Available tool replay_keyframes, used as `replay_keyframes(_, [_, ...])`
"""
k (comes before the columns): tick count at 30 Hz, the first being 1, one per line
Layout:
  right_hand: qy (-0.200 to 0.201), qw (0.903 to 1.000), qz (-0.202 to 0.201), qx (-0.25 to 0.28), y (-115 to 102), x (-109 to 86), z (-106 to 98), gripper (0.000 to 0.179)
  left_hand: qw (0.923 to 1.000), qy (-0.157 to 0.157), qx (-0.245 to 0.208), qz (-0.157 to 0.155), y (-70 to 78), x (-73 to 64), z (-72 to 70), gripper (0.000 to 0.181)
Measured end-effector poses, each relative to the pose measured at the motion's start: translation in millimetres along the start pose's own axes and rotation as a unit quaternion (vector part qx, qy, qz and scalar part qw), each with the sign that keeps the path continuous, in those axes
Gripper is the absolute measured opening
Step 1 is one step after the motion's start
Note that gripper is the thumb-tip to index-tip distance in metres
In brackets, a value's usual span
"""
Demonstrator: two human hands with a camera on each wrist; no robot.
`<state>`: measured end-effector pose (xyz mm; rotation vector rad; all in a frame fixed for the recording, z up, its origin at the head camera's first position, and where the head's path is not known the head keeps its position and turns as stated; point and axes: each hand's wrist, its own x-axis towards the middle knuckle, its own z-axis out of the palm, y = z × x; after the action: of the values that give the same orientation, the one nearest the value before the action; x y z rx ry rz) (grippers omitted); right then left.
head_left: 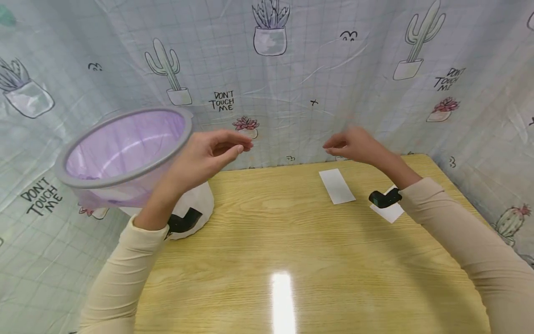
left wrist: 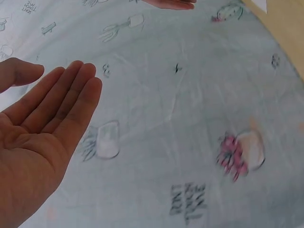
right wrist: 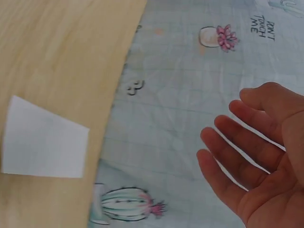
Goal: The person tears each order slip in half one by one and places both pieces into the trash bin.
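Both hands are raised over the back of the wooden table and hold nothing. My left hand (head_left: pixel 204 153) is beside the purple basin (head_left: pixel 125 181) with a grey rim, its fingers fairly straight in the left wrist view. On the other side, my right hand (head_left: pixel 356 144) hangs above the table's far right part, its fingers relaxed and slightly bent in the right wrist view. Below and left of it lies a white paper rectangle (head_left: pixel 337 186). A second white paper (head_left: pixel 388 212) is partly hidden behind the black wrist camera (head_left: pixel 384 198).
The basin stands on a white rounded object (head_left: pixel 200 208) at the table's left edge. A curtain (head_left: pixel 283 93) printed with cacti hangs behind and along both sides. The wooden table (head_left: pixel 233 260) shows a bright light reflection near the front.
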<state>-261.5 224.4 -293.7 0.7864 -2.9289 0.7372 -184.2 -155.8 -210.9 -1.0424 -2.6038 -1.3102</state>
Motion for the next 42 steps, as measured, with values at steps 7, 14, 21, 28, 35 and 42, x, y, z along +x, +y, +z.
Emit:
replay_keyframes(7, [-0.060,0.9976,0.023,0.027,18,-32.6,52,0.029,0.9982,-0.019,-0.056,0.013,-33.4,19.9,59.4,0.024])
replay_keyframes(14, [-0.102,0.9923,0.067,0.025,31,-47.5,102,0.036,0.9948,-0.065,-0.078,0.002,-72.5,50.4,137.7,0.027])
replay_keyframes(21, [-0.133,0.9849,0.109,-0.020,41,-50.6,121,0.034,0.9892,-0.146,0.011,-0.003,-92.2,77.1,192.4,0.030])
replay_keyframes(28, [-0.138,0.9855,0.099,0.008,44,-60.4,115,0.015,0.9785,-0.190,0.080,0.004,-116.0,101.3,228.0,0.037])
replay_keyframes(35, [-0.130,0.9907,0.039,0.014,52,-70.2,113,0.006,0.9564,-0.270,0.111,-0.001,-138.5,114.1,257.7,0.061])
replay_keyframes(42, [-0.125,0.9920,-0.021,0.000,58,-82.3,115,0.010,0.9312,-0.323,0.168,0.018,-143.7,113.8,272.8,0.055])
